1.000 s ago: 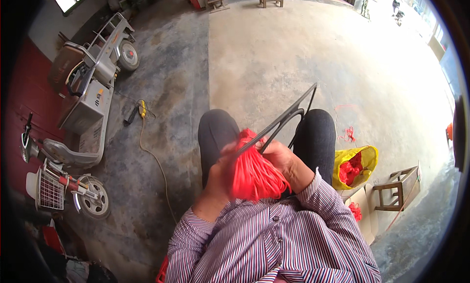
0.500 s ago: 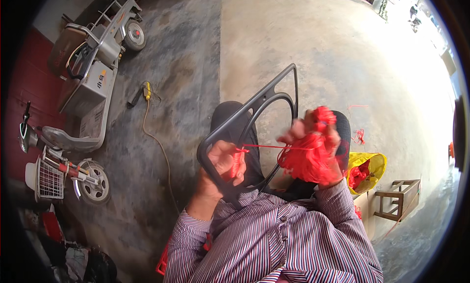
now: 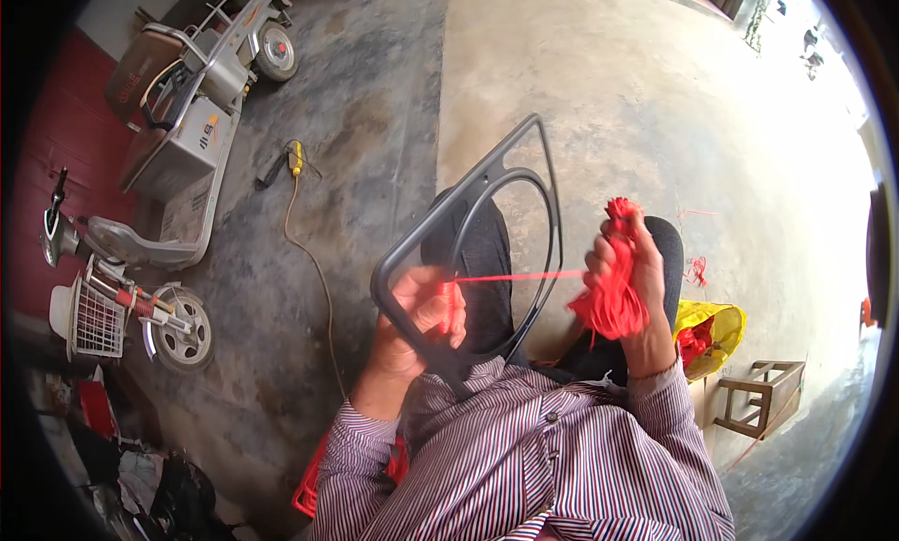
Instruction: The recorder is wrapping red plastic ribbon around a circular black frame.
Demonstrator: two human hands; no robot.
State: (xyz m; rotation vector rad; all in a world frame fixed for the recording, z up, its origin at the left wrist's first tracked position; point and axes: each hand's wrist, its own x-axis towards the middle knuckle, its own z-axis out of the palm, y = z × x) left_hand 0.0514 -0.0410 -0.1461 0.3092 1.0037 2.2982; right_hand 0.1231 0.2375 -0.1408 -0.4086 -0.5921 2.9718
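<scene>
A black, roughly triangular frame (image 3: 434,219) with a curved inner ring leans over my lap, its pointed end away from me. My left hand (image 3: 403,330) is closed around its lower left side, where red strip (image 3: 448,309) is wrapped on the bar. From there a taut red strand (image 3: 520,277) runs across the frame's opening toward my right hand (image 3: 646,251). That hand, raised above my right knee, is closed around a loose bundle of red plastic cord (image 3: 613,302). The bundle's gathered end sticks out above the fingers, and its strands hang below.
Beside my right leg stands a yellow bag (image 3: 727,330) holding more red cord, with a small wooden stool (image 3: 763,396) nearby. Red scraps (image 3: 696,270) lie on the concrete. A yellow power strip (image 3: 297,157) trails its cable at left, near a three-wheeled cargo vehicle (image 3: 183,157).
My right hand and the cord bundle have moved slightly right, and the bundle hangs narrower. The strand to the frame is longer. My left hand keeps its grip.
</scene>
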